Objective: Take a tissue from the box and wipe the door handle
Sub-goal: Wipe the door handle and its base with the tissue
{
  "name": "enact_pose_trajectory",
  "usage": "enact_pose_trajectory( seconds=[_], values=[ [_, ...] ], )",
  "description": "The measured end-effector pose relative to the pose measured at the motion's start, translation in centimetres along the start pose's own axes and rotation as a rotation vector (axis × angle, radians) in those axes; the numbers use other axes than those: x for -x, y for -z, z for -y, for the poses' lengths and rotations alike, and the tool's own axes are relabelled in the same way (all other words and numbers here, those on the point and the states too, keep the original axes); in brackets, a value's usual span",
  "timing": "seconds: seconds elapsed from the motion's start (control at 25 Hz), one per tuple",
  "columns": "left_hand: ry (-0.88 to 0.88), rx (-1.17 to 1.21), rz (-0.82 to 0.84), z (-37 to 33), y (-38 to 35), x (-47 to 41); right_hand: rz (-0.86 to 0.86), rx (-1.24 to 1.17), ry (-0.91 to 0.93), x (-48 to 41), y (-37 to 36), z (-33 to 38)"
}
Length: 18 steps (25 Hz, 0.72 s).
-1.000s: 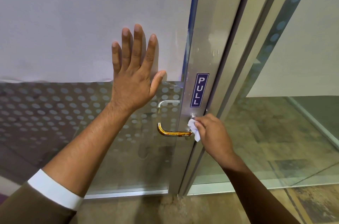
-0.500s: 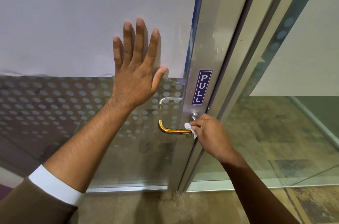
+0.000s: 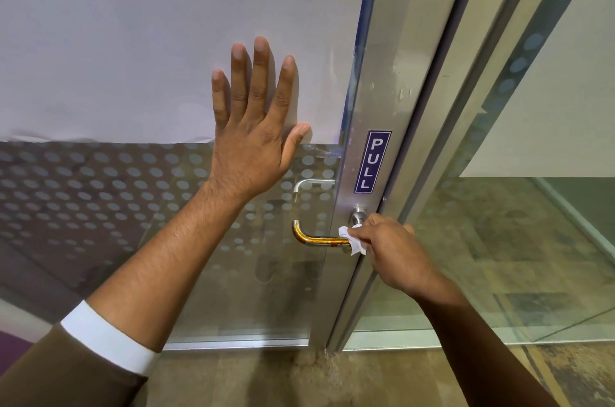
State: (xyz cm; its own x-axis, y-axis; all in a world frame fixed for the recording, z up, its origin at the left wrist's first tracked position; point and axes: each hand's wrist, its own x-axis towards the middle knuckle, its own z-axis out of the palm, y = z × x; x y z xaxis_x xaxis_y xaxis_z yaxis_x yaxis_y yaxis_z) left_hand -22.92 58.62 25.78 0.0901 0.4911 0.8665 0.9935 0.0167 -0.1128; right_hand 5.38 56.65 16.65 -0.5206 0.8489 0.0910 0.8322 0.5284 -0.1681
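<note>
A curved lever door handle (image 3: 312, 238), golden-brown in the light, sticks out leftward from a round metal base on the door's aluminium stile (image 3: 372, 97). My right hand (image 3: 394, 255) is closed around a crumpled white tissue (image 3: 353, 240) pressed against the handle's inner end near the base. My left hand (image 3: 254, 127) lies flat with fingers spread on the glass door panel above and left of the handle. No tissue box is in view.
A blue "PULL" sign (image 3: 372, 162) is stuck on the stile above the handle. The door glass (image 3: 100, 193) carries a frosted dot pattern below a white sheet. A fixed glass panel (image 3: 532, 240) stands to the right, with patterned floor (image 3: 266, 380) below.
My right hand with the tissue has shifted slightly along the handle near its base, closing more tightly over it. My left hand stays flat on the glass.
</note>
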Motion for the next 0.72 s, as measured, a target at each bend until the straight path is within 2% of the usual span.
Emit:
enact_pose_trajectory(
  seconds=[0.36,0.56,0.72],
  values=[
    [-0.009,-0.005,-0.017,0.0,0.2,0.0,-0.144,0.215,0.118,0.1,0.0,-0.8],
    [-0.008,-0.015,-0.002,-0.3,0.2,0.0,-0.156,0.19,0.112,-0.4,-0.1,-0.3],
    [-0.002,-0.017,-0.006,-0.1,0.2,0.0,-0.243,0.179,0.101,1.6,-1.7,0.0]
  ],
)
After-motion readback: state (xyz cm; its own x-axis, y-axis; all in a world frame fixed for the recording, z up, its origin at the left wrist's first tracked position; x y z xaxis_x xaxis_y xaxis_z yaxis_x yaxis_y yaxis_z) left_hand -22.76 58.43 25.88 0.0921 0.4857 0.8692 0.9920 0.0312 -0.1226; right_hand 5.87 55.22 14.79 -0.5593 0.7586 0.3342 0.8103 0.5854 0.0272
